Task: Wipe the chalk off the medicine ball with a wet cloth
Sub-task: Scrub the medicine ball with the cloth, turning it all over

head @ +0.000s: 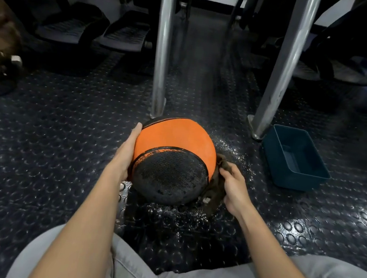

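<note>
An orange and black medicine ball [171, 158] rests on the studded rubber floor in front of my knees. Its near black panel looks wet, with pale smears along its orange seam. My left hand [127, 151] lies flat against the ball's left side, thumb up near the top. My right hand [234, 186] grips a dark brown cloth [216, 186] pressed to the ball's lower right side. Part of the cloth hangs down to the floor.
A teal plastic tub [295, 158] stands on the floor to the right. Two metal posts [163, 47] [283, 65] rise just behind the ball. Water drops glisten on the floor [65, 150] around the ball. Dark machine pedals sit at the back.
</note>
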Tool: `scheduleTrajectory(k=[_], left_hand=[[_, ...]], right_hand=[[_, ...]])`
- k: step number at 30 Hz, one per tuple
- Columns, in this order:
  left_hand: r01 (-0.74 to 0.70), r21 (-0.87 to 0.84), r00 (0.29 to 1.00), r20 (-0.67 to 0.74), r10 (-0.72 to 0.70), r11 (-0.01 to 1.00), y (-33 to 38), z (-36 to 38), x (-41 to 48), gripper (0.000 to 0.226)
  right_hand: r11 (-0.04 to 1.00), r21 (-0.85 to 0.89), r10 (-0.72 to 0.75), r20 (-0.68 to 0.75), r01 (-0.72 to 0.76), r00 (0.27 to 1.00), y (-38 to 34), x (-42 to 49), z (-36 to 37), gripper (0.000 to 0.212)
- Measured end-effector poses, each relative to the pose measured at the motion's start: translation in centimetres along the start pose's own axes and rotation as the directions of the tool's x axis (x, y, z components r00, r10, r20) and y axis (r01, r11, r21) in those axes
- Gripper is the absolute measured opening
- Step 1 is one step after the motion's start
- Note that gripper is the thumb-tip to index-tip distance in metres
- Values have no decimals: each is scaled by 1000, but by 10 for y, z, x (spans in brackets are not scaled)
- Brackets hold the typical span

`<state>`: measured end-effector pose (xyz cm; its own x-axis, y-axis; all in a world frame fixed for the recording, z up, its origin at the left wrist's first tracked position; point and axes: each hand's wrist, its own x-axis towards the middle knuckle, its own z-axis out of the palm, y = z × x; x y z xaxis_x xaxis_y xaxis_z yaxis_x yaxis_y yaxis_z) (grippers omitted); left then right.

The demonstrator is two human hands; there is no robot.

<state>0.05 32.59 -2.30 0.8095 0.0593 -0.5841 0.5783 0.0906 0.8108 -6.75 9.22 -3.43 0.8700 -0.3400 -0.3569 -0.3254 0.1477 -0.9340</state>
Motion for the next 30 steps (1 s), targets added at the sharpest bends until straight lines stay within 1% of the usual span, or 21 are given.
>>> scheduleTrajectory(k=[4,8,10,12,13,14,15,17,18,19,20,21,22,23,24,25,26,27,28,29,30], left_hand=[[-71,98,997,-11,72,993,-4,2,-12,131],[-105,172,991,-67,118,979,-8,10,-14,137],[-113,155,992,-40,121,981,-10,18,-18,129],[-102,112,995,29,99,988,-16,33,-25,105],[-83,94,995,68,77,992,-20,42,-27,91],[-47,82,993,108,38,996,-25,51,-30,83],[21,68,988,149,-31,997,-31,58,-31,81],[149,92,963,214,-166,985,-39,68,-32,85],[170,142,952,231,-200,975,-41,70,-30,88],[157,199,951,233,-202,967,-39,71,-28,89],[93,235,968,207,-144,967,-36,72,-27,85],[-17,239,986,163,-23,971,-31,74,-25,75],[-153,225,986,99,133,962,-25,76,-26,63],[-305,209,952,42,303,929,-20,78,-28,52],[-462,213,883,14,470,861,-16,81,-33,46],[-595,240,793,18,609,767,-15,83,-39,44],[-687,288,707,54,705,667,-16,87,-45,46],[-737,357,641,100,761,574,-20,90,-51,53],[-755,437,596,144,790,489,-25,93,-53,60],[-746,519,566,163,808,418,-30,94,-55,62],[-729,574,542,150,827,374,-35,94,-54,61]], right_hand=[[994,109,16,-1,-16,1000,0,4,0,21],[998,66,22,-81,-16,996,2,8,-8,24],[1000,22,-19,-127,22,992,-6,7,-16,25],[992,-77,-109,-177,97,978,-21,9,-29,26],[982,-140,-155,-194,129,969,-30,9,-36,25],[967,-200,-200,-206,159,958,-41,9,-42,22],[943,-281,-238,-205,176,949,-49,8,-48,17],[857,-492,-285,-205,153,936,-61,6,-58,18],[812,-567,-299,-197,140,934,-65,2,-61,17],[772,-622,-312,-193,130,930,-67,-1,-62,13],[738,-662,-330,-184,132,926,-67,-3,-61,11],[710,-689,-352,-168,146,921,-68,-5,-58,12],[683,-709,-379,-140,175,915,-68,-9,-53,13],[656,-724,-411,-106,213,905,-67,-12,-48,15],[635,-728,-443,-69,258,894,-66,-14,-44,15],[620,-725,-471,-38,300,881,-64,-17,-39,15],[611,-717,-493,-12,336,870,-61,-19,-35,14],[607,-703,-507,16,370,862,-59,-21,-32,14],[612,-682,-509,48,401,860,-57,-22,-30,16],[621,-664,-495,79,416,865,-57,-23,-28,19],[622,-662,-470,111,418,875,-58,-25,-27,22]])
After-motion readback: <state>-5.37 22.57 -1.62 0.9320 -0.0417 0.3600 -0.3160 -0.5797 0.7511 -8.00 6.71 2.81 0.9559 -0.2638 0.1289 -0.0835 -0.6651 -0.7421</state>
